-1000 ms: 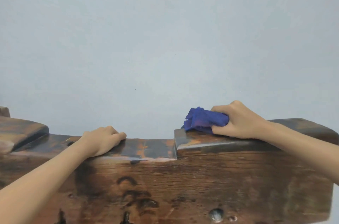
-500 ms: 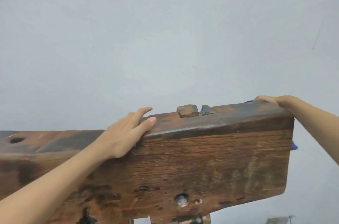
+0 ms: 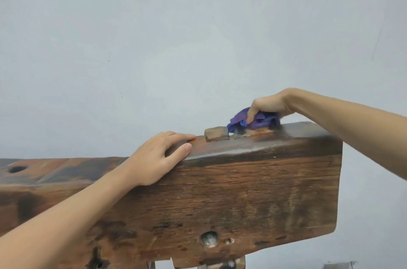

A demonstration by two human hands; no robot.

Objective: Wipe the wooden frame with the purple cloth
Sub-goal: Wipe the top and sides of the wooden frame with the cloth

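Wooden frame (image 3: 242, 198) against pale wall (image 3: 176, 37) — right hand (image 3: 267, 103) gripping purple cloth (image 3: 257, 121), left hand (image 3: 158, 158) flat, fingers loose.

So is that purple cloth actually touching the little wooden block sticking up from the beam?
Cannot tell. In the head view the purple cloth hangs right at the wooden block, but its edge sits behind the block's corner, so neither contact nor gap shows plainly.

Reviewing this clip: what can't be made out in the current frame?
- Head view: the right hand covers much of the purple cloth and the wood beneath.
- The wooden frame is cut off at the left and bottom edges; its supports are barely visible.
- The left hand hides the edge under it.
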